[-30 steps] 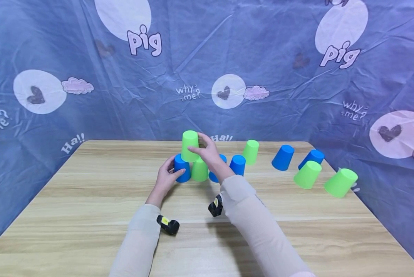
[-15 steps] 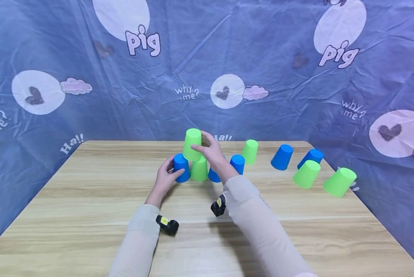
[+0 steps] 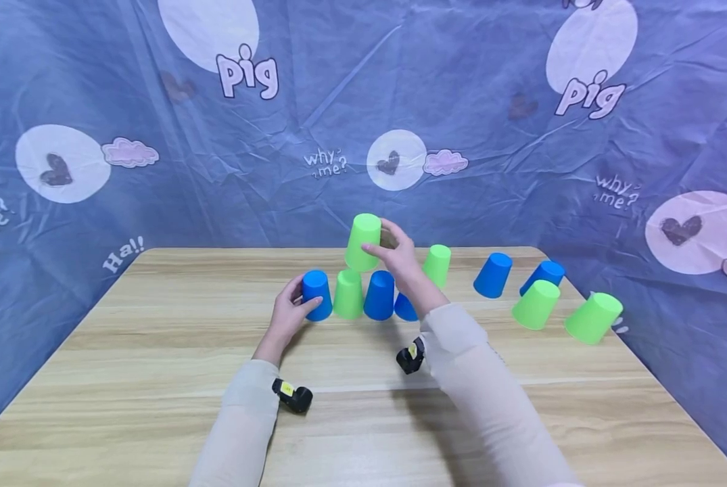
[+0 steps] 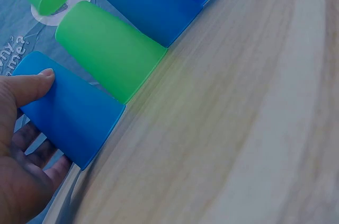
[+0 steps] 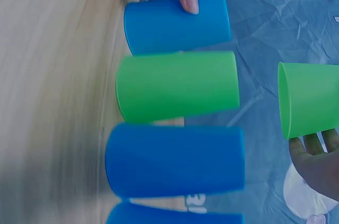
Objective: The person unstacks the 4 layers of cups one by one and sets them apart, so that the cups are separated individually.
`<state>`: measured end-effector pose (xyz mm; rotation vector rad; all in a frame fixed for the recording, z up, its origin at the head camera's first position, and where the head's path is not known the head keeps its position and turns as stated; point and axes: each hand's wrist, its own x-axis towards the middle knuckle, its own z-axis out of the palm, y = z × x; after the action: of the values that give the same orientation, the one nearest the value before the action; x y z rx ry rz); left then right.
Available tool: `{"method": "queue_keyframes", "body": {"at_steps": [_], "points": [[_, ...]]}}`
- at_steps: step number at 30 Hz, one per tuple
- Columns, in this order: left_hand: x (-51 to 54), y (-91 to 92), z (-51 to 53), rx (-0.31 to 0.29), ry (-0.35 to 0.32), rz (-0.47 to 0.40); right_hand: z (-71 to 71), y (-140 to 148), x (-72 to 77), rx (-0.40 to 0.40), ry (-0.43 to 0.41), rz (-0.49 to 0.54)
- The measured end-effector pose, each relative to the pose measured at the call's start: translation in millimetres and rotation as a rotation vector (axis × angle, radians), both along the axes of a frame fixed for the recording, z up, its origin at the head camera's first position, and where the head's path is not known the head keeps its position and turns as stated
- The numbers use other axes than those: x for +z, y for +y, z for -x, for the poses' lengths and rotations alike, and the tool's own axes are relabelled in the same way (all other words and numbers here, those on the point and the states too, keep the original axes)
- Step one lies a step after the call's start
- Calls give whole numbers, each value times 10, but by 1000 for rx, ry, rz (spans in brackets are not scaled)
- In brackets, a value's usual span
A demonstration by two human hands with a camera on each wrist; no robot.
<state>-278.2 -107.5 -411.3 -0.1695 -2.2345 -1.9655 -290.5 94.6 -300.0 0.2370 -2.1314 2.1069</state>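
Observation:
My right hand (image 3: 402,260) holds an upside-down green cup (image 3: 363,242) in the air above the row, thumb on its near side and fingers behind. In the right wrist view a gap shows between this green cup (image 5: 310,99) and the row. At the row's left end my left hand (image 3: 287,314) grips an upside-down blue cup (image 3: 317,295) that stands on the table. Its thumb lies across the blue wall (image 4: 74,113) in the left wrist view. Beside it stand a green cup (image 3: 347,295), a blue cup (image 3: 379,295) and another blue cup (image 3: 406,308), partly hidden by my right arm.
Behind the right arm stands a green cup (image 3: 438,265). Two blue cups (image 3: 494,275) and two green cups (image 3: 536,305) stand towards the right edge of the wooden table (image 3: 156,379). A printed blue cloth (image 3: 314,101) hangs behind the table.
My right hand has moved right and up with the green cup, away from above the left pair of cups. The left hand keeps its grip on the blue cup in place.

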Motion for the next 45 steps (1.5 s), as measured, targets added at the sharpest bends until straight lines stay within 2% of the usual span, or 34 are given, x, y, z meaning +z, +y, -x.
{"method": "queue_keyframes", "body": {"at_steps": [5, 24, 29, 37, 45], "points": [[-2, -10, -3, 0, 3, -8, -11, 141, 45, -39, 30, -8], [-13, 1, 4, -14, 17, -29, -48, 689, 174, -133, 50, -22], [-9, 13, -1, -4, 6, -25, -79, 854, 127, -152, 41, 11], [6, 18, 6, 4, -7, -6, -142, 1129, 12, -163, 73, 78], [8, 10, 2, 12, -12, 6, -204, 1308, -109, -210, 51, 63]]}}
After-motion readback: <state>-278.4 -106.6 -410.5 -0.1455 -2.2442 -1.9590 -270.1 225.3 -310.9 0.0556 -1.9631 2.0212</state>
